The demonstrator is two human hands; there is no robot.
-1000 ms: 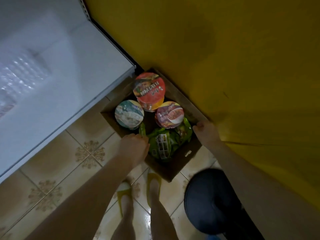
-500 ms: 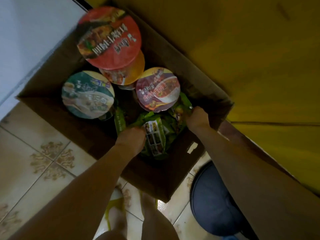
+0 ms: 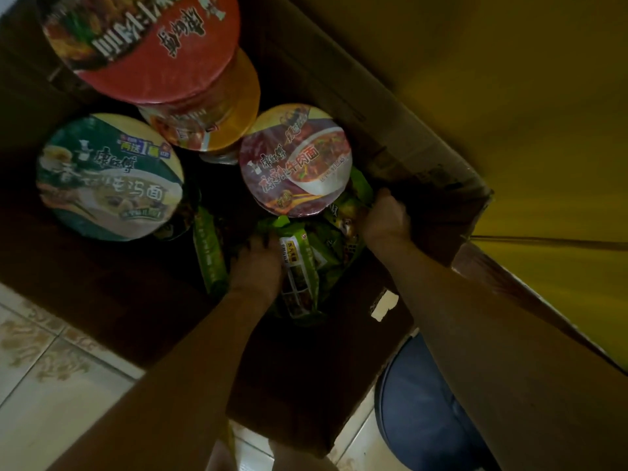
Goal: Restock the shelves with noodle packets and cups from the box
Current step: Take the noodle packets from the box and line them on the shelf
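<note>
**BOTH HANDS DEEP IN THE BOX, ON THE GREEN PACKETS**

Leans right over the cardboard box [image 3: 390,130], both arms down inside. Clamps the left hand [image 3: 256,266] onto the green noodle packets [image 3: 300,266], fingers bent down over the top edge of the wrapper, knuckles up: a proper grip, by the look of it. Wedges the right hand [image 3: 385,215] in on the other side of the same pile, hard against the box wall, fingers curled tight. Cannot tell whether wrapper or cardboard sits inside that curl; too dark down there. Has the packets low in the box, squeezed between the two hands.

Shows one more green packet [image 3: 209,253] standing on edge just left of the left hand, right beside the wrist. Finds the purple-lidded cup [image 3: 295,161] just beyond both hands, lid overlapping the pile. Picks out the green-lidded cup [image 3: 108,178] farther out, left of the left hand and apart from it. Puts the red-lidded cup [image 3: 146,45] farthest beyond the hands, sitting on an orange cup [image 3: 227,120]. Catches pale patterned floor tiles [image 3: 40,368] beneath the left forearm, and a dark blue round object [image 3: 424,419] beneath the right forearm.
</note>
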